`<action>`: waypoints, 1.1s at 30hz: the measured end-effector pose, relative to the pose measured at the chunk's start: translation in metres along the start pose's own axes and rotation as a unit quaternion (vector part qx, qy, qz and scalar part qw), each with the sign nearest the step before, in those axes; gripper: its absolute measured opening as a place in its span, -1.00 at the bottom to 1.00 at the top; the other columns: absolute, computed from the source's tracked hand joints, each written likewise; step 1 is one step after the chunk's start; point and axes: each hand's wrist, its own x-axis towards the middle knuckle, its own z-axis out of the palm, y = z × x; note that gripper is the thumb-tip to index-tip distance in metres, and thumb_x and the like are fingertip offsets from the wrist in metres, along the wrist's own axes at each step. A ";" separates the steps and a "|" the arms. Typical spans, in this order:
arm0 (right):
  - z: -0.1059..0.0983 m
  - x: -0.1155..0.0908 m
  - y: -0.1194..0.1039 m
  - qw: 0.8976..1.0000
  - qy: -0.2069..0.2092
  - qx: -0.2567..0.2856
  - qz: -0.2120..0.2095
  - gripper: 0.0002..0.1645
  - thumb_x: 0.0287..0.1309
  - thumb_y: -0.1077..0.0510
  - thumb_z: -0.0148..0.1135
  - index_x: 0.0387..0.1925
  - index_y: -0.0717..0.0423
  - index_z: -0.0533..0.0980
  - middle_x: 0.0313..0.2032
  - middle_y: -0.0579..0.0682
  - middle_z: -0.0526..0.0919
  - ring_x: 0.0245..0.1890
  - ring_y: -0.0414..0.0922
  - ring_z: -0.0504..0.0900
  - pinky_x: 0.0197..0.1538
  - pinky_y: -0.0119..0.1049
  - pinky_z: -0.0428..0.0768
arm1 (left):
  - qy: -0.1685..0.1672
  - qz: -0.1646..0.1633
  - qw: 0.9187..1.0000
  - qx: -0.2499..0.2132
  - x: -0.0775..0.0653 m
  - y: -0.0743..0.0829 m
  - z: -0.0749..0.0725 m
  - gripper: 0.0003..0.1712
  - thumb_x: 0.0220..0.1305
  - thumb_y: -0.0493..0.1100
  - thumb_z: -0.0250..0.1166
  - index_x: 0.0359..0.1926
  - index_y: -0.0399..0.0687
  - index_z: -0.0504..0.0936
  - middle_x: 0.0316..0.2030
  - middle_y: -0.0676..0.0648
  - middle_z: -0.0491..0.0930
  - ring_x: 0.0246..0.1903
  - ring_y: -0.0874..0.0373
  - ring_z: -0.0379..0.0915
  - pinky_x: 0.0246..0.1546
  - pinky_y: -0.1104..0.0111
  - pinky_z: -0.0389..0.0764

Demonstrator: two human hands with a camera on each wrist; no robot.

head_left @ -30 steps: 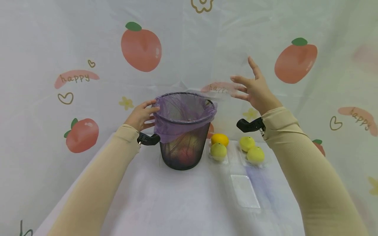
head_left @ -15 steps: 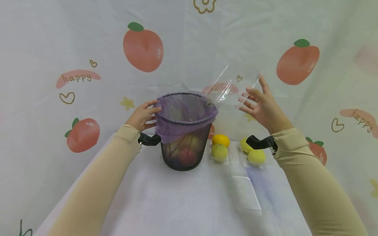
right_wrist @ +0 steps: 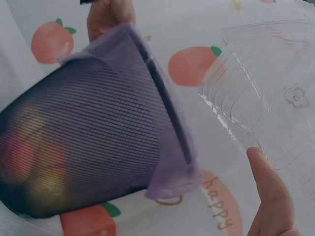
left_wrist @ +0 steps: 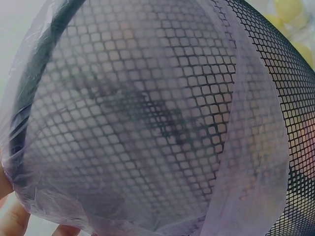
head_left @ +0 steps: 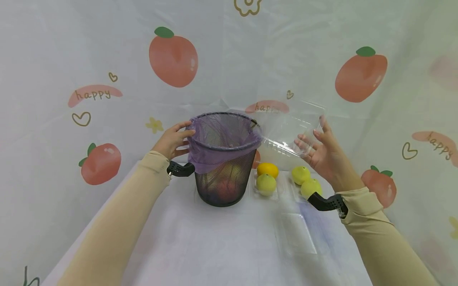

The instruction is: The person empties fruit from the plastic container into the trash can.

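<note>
1. Right hand (head_left: 323, 153): thumb and fingers pinching a clear plastic container (head_left: 286, 129) by its right-hand part.
2. Left hand (head_left: 173, 139): fingers apart, against the lined rim of a mesh bin (head_left: 249, 163); whether they pinch the purple liner (head_left: 207, 162), cannot tell.
3. Container, location: raised above the worktop (head_left: 200, 242), just right of the bin's mouth. In the right wrist view a gap shows between the two.
4. Hazards, as judged: container slipping, the plastic being thin, smooth and pinched at one part only; a corner snagging the liner and dragging its fold off the rim; the bin tipping if knocked while the left hand's hold is light.
5. Container, bearing: free end towards the bin, tilted, front lower edge sloping down to the right. Long axis seems to run sideways from right hand to bin; the transparent walls leave this unsure.
6. Bin: upright, long axis vertical, mouth upwards; red and yellow items behind the mesh.
7. Right of bin: orange fruit (head_left: 267, 170) and yellow-green fruit (head_left: 266, 185).
</note>
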 end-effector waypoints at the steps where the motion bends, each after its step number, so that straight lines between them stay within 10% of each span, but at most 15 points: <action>1: -0.001 -0.003 0.003 1.000 -0.004 0.001 -0.002 -0.13 0.32 0.09 0.14 0.40 -0.73 -0.03 0.50 0.10 -0.44 -0.02 -0.02 0.65 -0.12 -0.25 0.70 | 0.000 0.000 1.000 0.000 0.000 0.000 0.000 -0.30 0.44 -0.11 0.12 0.50 0.26 0.08 0.49 -0.06 0.01 0.41 -0.11 0.04 0.34 0.07 0.31; 7: -0.006 -0.022 0.026 1.000 -0.031 0.000 -0.007 -0.11 0.32 0.04 0.14 0.43 -0.69 -0.09 0.47 0.09 -0.54 0.01 -0.03 0.63 -0.04 -0.12 0.68 | 0.006 0.000 1.000 0.003 0.000 0.000 -0.002 -0.30 0.44 -0.12 0.11 0.50 0.25 0.08 0.48 -0.07 0.04 0.40 -0.11 0.08 0.33 0.08 0.32; 33: -0.023 -0.077 0.112 0.984 -0.126 -0.082 0.095 -0.13 0.41 0.19 -0.12 0.47 -0.59 -0.22 0.15 0.14 0.31 0.05 -0.05 0.58 0.13 -0.03 0.58 | 0.007 0.005 1.000 0.006 -0.003 0.001 0.001 -0.30 0.43 -0.08 0.14 0.49 0.26 0.11 0.48 -0.07 0.05 0.39 -0.11 0.09 0.32 0.11 0.34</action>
